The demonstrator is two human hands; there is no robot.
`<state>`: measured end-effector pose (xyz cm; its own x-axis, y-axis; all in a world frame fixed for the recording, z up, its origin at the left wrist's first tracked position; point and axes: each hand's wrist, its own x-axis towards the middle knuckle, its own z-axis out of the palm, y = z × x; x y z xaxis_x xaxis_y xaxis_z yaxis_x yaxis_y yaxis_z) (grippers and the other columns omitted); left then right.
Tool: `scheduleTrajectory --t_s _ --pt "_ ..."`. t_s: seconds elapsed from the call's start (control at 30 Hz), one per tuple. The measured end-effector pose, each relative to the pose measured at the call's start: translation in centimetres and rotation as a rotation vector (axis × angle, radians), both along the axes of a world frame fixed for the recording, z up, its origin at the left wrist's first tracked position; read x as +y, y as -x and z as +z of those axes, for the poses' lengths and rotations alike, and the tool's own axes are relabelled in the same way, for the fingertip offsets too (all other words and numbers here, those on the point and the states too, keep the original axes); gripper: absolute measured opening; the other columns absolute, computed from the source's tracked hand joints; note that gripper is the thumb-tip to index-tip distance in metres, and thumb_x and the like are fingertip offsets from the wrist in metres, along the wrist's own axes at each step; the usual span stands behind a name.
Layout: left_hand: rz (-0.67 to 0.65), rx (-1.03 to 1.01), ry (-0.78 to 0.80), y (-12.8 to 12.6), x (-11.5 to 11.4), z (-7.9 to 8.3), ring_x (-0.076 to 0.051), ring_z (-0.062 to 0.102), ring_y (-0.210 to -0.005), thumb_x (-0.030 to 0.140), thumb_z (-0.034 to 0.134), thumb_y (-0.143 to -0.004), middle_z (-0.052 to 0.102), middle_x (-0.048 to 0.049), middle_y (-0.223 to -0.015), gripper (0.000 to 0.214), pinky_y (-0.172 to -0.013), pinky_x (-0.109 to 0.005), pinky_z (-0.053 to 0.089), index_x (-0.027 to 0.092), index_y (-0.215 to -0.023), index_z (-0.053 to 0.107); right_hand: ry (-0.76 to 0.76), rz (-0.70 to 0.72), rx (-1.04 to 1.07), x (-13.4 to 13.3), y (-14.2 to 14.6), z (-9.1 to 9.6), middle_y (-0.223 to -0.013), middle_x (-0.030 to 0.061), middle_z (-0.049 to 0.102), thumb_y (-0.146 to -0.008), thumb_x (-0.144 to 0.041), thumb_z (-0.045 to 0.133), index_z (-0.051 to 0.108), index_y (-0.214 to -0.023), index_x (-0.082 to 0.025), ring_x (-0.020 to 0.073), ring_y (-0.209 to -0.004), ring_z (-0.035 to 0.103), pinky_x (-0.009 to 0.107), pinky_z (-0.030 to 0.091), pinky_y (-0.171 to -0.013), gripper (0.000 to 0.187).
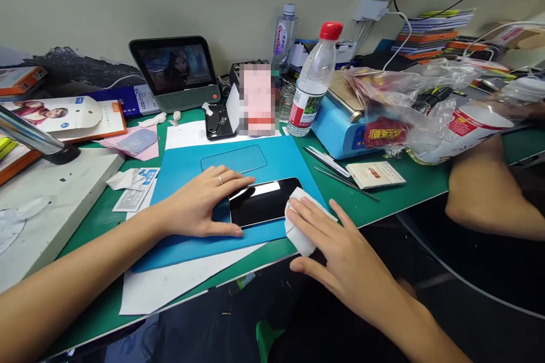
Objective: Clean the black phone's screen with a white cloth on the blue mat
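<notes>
A smartphone point(264, 206) lies on the blue mat point(183, 249), its glossy black screen facing up and catching a white reflection. My left hand point(208, 198), with a ring on one finger, grips the phone's left end, thumb at the near edge and fingers along the far edge. At the phone's right end, my right hand point(336, 244) has a folded white wipe point(300, 235) under its outstretched fingers. The wipe overlaps the phone's right corner and reaches past the mat's front edge. Behind the phone, a thin rounded outline point(234, 159) lies on the mat.
A tablet-like display point(176, 71) stands at the back. Right of the mat are tweezers point(347, 183), a cigarette pack point(375, 174), a red-capped bottle point(315, 79) and a blue machine point(336, 125). Another person's arm point(489, 193) rests at the far right. A white box point(63, 198) sits left.
</notes>
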<state>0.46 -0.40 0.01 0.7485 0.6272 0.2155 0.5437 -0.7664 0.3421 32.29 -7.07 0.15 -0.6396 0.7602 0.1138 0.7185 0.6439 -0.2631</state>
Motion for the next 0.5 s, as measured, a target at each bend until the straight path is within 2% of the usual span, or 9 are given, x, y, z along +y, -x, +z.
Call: scheduleTrajectory --t_s 0.1,0.23,0.37,0.43,0.5 --pt "-0.009 -0.003 -0.004 0.0 0.0 -0.1 -0.032 0.059 -0.115 0.064 0.069 -0.089 0.062 -0.0138 -0.132 0.083 -0.098 -0.045 0.046 0.024 -0.155 0.040 -0.006 -0.042 -0.001 0.3 -0.3 -0.2 -0.161 0.0122 0.047 -0.100 -0.059 0.053 0.041 -0.159 -0.021 0.0301 -0.152 0.040 0.061 0.029 -0.125 0.071" --pt "0.001 -0.005 -0.003 -0.1 0.0 -0.1 -0.032 0.059 -0.115 0.063 0.070 -0.089 0.062 -0.0135 -0.132 0.080 -0.097 -0.044 0.046 0.023 -0.153 0.042 -0.005 -0.079 0.010 1.3 1.0 -0.2 -0.164 0.0169 0.040 -0.103 -0.061 0.042 0.040 -0.159 -0.012 0.0293 -0.154 0.035 0.060 0.027 -0.126 0.074" --pt "-0.003 -0.004 0.004 -0.1 0.1 -0.1 -0.032 0.059 -0.113 0.067 0.067 -0.090 0.063 -0.0143 -0.130 0.080 -0.096 -0.044 0.046 0.022 -0.152 0.042 0.044 -0.102 0.013 2.6 2.0 0.1 -0.165 0.0174 0.037 -0.104 -0.062 0.038 0.037 -0.160 -0.010 0.0297 -0.156 0.029 0.059 0.028 -0.126 0.077" --pt "-0.012 -0.026 0.023 0.0 0.2 -0.2 -0.032 0.058 -0.114 0.073 0.064 -0.089 0.062 -0.0153 -0.132 0.087 -0.097 -0.045 0.045 0.022 -0.155 0.038 0.053 -0.111 0.005 3.2 2.4 0.3 -0.165 0.0180 0.038 -0.103 -0.066 0.038 0.037 -0.160 -0.010 0.0309 -0.157 0.028 0.060 0.026 -0.126 0.080" --pt "-0.032 -0.095 0.072 0.2 0.3 -0.2 -0.034 0.056 -0.118 0.084 0.053 -0.087 0.059 -0.0165 -0.139 0.100 -0.100 -0.048 0.044 0.024 -0.161 0.026 0.055 -0.119 -0.005 3.8 3.1 0.4 -0.164 0.0193 0.039 -0.100 -0.071 0.037 0.039 -0.159 -0.008 0.0327 -0.156 0.029 0.062 0.023 -0.127 0.086"
